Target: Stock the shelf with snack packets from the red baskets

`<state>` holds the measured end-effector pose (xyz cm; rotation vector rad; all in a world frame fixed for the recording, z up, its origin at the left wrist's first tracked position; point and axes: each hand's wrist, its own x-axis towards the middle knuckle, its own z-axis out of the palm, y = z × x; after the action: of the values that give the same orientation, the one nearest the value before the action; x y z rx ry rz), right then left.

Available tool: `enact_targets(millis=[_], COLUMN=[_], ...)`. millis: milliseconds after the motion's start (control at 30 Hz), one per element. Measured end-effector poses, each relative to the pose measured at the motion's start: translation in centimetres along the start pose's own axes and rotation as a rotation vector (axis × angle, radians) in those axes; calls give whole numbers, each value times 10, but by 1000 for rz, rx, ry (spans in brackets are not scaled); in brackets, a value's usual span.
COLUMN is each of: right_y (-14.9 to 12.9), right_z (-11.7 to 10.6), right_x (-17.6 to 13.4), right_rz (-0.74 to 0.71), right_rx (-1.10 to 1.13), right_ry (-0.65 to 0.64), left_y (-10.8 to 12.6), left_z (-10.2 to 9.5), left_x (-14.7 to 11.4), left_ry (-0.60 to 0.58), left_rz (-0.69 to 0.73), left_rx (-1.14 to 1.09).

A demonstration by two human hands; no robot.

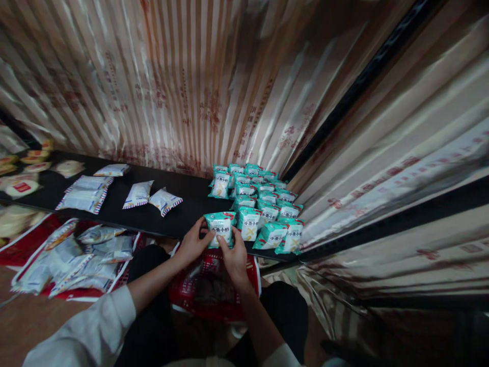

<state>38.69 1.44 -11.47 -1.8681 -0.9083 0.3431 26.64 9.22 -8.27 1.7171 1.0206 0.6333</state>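
Both hands grip one small teal-and-white snack packet (222, 222) at the front edge of the black shelf (191, 189), its printed face turned toward me. My left hand (196, 238) pinches its left side, and my right hand (234, 254) has its right side between thumb and fingers. Just right of it, rows of matching teal snack packets (268, 211) stand upright on the shelf's right end, packed close together. Below my hands a red bag (214, 290) with a pale rim lies between my knees; what it holds is too dark to make out.
White packets with striped edges (86, 193) lie along the shelf's left half. Under them a red-and-white bag (128, 262) is filled with similar packets. Round pale packs (23, 187) sit at far left. A striped plastic curtain (191, 92) and a black metal post (344, 102) border the shelf.
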Motion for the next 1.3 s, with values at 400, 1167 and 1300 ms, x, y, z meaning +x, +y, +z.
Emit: enact_targets(millis=[400, 1167, 1300], right_y=[-6, 23, 25], right_z=[45, 87, 89], right_x=[45, 99, 105], right_rz=[-152, -194, -202], right_rx=[-165, -232, -227], right_ry=[73, 116, 119], left_y=[-30, -7, -9], left_z=[12, 35, 33], left_x=[65, 166, 172], left_ry=[112, 105, 104], left_rz=[-30, -59, -64], left_rx=[-98, 197, 183])
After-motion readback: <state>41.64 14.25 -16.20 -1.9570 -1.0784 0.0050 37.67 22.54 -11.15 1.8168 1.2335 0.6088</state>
